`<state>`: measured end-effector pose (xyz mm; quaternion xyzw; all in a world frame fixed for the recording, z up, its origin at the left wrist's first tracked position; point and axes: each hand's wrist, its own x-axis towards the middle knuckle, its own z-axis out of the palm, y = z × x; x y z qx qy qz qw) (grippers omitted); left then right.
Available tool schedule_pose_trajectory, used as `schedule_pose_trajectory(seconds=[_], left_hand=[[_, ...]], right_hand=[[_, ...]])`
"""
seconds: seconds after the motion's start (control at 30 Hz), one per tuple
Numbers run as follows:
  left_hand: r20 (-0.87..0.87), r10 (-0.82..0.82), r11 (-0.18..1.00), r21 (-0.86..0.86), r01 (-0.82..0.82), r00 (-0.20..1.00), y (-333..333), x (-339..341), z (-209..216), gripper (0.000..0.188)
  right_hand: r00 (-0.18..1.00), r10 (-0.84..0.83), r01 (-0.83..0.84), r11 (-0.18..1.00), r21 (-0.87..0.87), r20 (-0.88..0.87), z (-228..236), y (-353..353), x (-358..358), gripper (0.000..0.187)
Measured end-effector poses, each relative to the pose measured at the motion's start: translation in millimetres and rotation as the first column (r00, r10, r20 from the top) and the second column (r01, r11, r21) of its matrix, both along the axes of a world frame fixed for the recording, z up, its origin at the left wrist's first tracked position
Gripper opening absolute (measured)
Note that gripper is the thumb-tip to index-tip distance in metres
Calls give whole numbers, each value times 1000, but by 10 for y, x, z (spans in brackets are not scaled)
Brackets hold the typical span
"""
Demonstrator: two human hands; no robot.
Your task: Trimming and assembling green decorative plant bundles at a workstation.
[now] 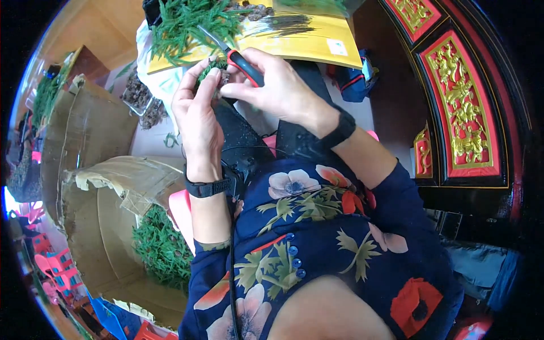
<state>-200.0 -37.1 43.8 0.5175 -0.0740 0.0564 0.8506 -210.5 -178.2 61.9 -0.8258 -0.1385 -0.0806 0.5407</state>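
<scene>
My left hand [195, 105] pinches a small green artificial pine sprig [213, 69] between thumb and fingers, just off the near edge of the yellow board. A brown pine cone [224, 80] appears to sit against the sprig, partly hidden by my fingers. Pliers [245, 67] with red and black handles rest in my right hand [277, 85], their grey jaws pointing up and left over the board. The right thumb and index finger reach toward the cone; whether they touch it or a wire there, I cannot tell.
The yellow board [283, 48] carries a heap of green sprigs [195, 25], pine cones [255, 11] and dark thin wires [286, 24]. A torn cardboard box [107, 238] with green sprigs stands at my left. More cones fill a clear tray [136, 96]. Carved dark furniture [462, 102] stands right.
</scene>
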Motion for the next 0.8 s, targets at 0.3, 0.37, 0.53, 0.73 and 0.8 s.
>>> schedule_pose_trajectory(seconds=[0.3,0.37,0.53,0.73,0.8], left_hand=[[-52,-35,998,47,38,998,27,-20,44,24],[-56,-32,998,53,35,998,18,-21,35,23],[-57,-29,997,65,33,998,5,-29,62,22],[-45,-27,999,46,29,999,24,-20,48,22],[-51,-32,998,48,34,998,22,-23,45,22]], right_hand=[[970,232,-244,902,-356,-77,137,-525,49,29],[963,244,-269,872,-410,-115,250,-566,44,31],[951,218,-306,769,-562,-219,441,-611,42,38],[949,209,-309,756,-577,-234,461,-627,51,41],[946,228,-322,725,-609,-228,463,-637,29,42]])
